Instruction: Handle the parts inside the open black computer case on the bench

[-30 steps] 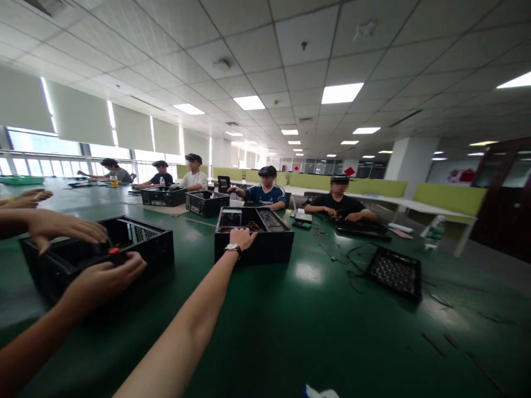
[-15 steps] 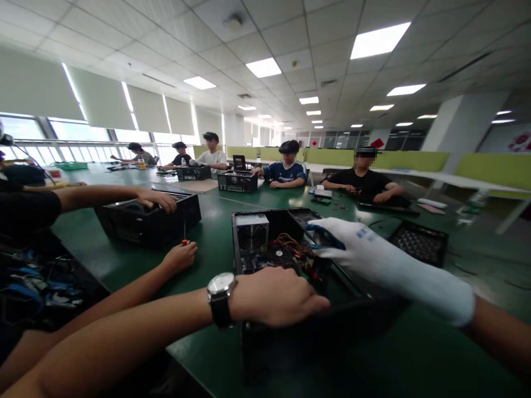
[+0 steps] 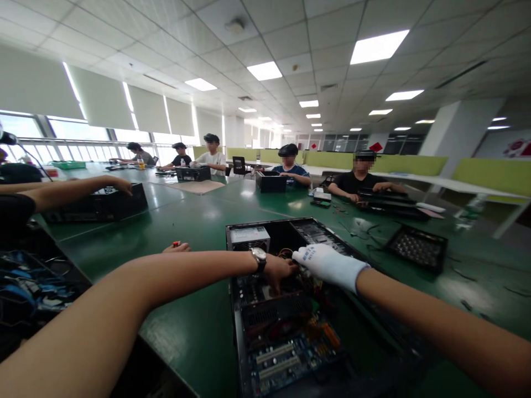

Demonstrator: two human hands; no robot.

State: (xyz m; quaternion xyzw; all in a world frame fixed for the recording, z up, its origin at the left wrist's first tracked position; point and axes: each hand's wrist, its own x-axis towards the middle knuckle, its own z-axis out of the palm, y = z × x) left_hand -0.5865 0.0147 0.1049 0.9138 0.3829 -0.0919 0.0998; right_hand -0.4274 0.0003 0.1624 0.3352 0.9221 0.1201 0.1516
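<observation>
An open black computer case (image 3: 233,309) lies in front of me, with a silver power supply (image 3: 249,236) at its back left and a blue motherboard (image 3: 286,362) in its near part. My left hand (image 3: 280,271), bare and with a watch on the wrist, reaches down inside the case beside the cables (image 3: 286,253); its fingertips are partly hidden. My right hand (image 3: 317,261), in a white glove, is just to the right of it over the same cables, its fingers bent downward and what they touch hidden.
A black perforated panel (image 3: 418,246) and loose cables lie at the right. Another black case (image 3: 124,202) stands at the left under a person's arm. A co-worker's hand (image 3: 176,248) rests nearby. People with cases sit across the green table (image 3: 199,221).
Both my hands have moved into the case, the left from its near edge and the right from above its right side. The neighbour's case and arms have shifted left. People opposite have shifted their cases.
</observation>
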